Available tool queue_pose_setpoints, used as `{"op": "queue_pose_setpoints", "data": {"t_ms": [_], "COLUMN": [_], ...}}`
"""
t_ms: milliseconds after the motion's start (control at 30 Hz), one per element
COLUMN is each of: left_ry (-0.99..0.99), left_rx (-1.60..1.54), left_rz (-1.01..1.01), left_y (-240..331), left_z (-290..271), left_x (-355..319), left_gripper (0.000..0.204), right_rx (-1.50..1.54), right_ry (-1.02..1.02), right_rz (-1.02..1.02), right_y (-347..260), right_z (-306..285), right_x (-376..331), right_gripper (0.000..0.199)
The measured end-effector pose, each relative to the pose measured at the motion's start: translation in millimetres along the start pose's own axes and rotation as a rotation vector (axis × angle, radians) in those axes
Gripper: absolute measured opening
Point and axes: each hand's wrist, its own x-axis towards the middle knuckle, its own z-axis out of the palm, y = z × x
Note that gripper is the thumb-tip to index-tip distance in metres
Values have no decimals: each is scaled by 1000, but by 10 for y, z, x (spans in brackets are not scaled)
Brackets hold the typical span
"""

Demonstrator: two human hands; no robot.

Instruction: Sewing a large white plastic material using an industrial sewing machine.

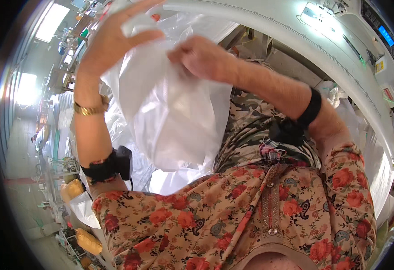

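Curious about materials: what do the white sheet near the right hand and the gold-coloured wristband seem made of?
White sheet: probably thin, glossy plastic; bright highlights and crisp creases suggest it, though slick fabric is possible. Gold-coloured wristband: likely polished metal, given its glints.

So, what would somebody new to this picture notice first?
Probably the shiny white sheeting left of centre, with the spread left hand at its upper left and the curled right hand at its upper right, both blurred. Next, perhaps, the red-flowered top across the bottom, and the white machine with its glowing blue display at upper right.
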Motion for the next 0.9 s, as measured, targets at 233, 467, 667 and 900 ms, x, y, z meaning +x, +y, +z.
{"op": "queue_pose_setpoints", "data": {"t_ms": [233, 467, 667, 900], "left_ry": [13, 238, 522, 628], "left_rx": [-120, 114, 180, 847], "left_rz": [-91, -353, -412, -90], "left_y": [285, -189, -464, -845], "left_z": [87, -481, -846, -673], "left_x": [4, -186, -87, -195], "left_gripper": [30, 13, 29, 50], "right_rx": [268, 660, 801, 411], "right_ry": [-158, -397, -433, 46], "right_rz": [186, 309, 461, 388], "right_y": [-277, 418, 481, 108], "right_z": [-445, 192, 427, -109], "right_x": [129, -557, -1083, -667], "right_gripper": [38, 35, 32, 33]}}
